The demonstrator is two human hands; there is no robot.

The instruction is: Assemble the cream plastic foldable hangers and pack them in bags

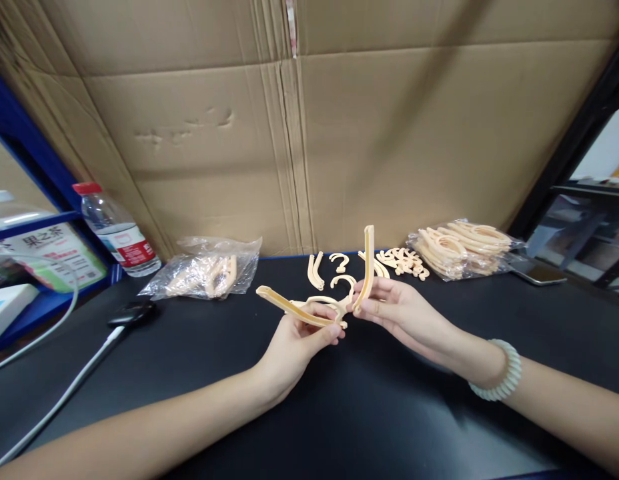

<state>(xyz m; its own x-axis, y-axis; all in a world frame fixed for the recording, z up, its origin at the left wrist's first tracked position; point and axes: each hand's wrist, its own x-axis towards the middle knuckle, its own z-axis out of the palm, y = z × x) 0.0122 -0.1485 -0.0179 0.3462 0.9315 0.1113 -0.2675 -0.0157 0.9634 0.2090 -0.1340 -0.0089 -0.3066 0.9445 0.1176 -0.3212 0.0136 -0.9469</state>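
Observation:
Between my two hands, above the black table, is a cream plastic clothes hanger [345, 303] with a curved hook and two grooved arms. My left hand [302, 340] is closed around the left arm [284, 303] near the middle joint; this arm points up to the left. With fingers and thumb, my right hand [397, 310] pinches the lower end of the right arm [369, 260], which stands nearly upright. My fingers partly hide the joint, so I cannot tell how the arms are fastened there.
Behind my hands lie loose hanger arms [314, 270], a loose hook [338, 260] and a pile of small cream pieces [402, 261]. Bagged parts are at left [204, 273] and right [459, 247]. A water bottle [122, 233], white cable [64, 393] and phone [539, 272] flank them. Cardboard [199, 147] stands behind.

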